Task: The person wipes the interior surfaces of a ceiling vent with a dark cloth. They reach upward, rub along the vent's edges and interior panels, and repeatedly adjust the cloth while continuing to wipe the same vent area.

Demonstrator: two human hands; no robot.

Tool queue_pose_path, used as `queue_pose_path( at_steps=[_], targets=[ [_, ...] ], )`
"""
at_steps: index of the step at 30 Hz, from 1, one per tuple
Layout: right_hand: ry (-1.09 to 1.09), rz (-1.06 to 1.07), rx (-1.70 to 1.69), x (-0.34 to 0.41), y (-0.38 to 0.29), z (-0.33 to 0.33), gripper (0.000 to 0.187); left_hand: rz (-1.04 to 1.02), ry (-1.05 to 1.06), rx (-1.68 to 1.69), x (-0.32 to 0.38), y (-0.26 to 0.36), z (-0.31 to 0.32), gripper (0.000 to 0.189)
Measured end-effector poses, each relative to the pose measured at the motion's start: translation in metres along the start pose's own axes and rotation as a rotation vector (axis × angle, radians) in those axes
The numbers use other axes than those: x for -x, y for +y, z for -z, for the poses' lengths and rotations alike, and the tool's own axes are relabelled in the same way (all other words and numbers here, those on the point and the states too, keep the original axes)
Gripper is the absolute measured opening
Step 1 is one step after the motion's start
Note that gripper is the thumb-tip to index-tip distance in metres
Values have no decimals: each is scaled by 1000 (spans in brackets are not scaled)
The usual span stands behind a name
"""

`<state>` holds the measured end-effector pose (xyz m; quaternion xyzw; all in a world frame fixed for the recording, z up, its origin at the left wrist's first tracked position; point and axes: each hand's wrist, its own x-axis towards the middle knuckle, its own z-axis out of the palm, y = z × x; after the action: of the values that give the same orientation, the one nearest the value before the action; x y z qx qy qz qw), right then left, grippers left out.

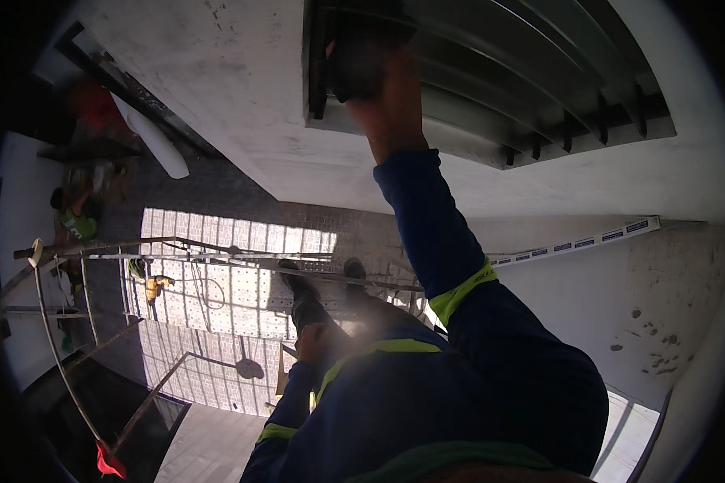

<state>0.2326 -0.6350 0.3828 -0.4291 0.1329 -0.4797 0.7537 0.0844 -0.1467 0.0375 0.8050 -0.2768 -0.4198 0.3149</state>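
My right hand (374, 72) is raised at the left end of a dark metal louvre (489, 78) set in a pale wall. Something dark covers most of the hand; whether it is a glove or a held object cannot be told. Its fingers blend into the shadow of the frame. My left hand (312, 342) is low, against my left thigh, with its fingers mostly hidden. Both my feet (296, 278) are on a perforated metal scaffold platform (248, 302). On that platform, left of my feet, lies a yellow power drill (157, 288).
Scaffold rails (151, 386) enclose the left side; a red cloth (110, 462) hangs on one end. A cable (211, 296) loops over the platform. Below left is a person in a green top (77, 222). A white strip with blue printing (580, 243) runs along the wall at right.
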Motion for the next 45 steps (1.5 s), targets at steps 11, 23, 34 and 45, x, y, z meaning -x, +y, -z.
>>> queue_pose_path(
  at_steps=[11,23,34,45],
  targets=[
    [-171,-584,487,105,-39,62,52,-400,82,797,-117,266,144,66],
    [-187,-83,398,144,-25,50,79,-716,499,495,-109,405,191,26],
    [324,-218,-306,80,-41,-10,53,-646,374,200,-64,332,156,74],
    [-194,-81,-1214,7,-32,-4,43,318,-106,-142,26,91,55,49]
  ],
)
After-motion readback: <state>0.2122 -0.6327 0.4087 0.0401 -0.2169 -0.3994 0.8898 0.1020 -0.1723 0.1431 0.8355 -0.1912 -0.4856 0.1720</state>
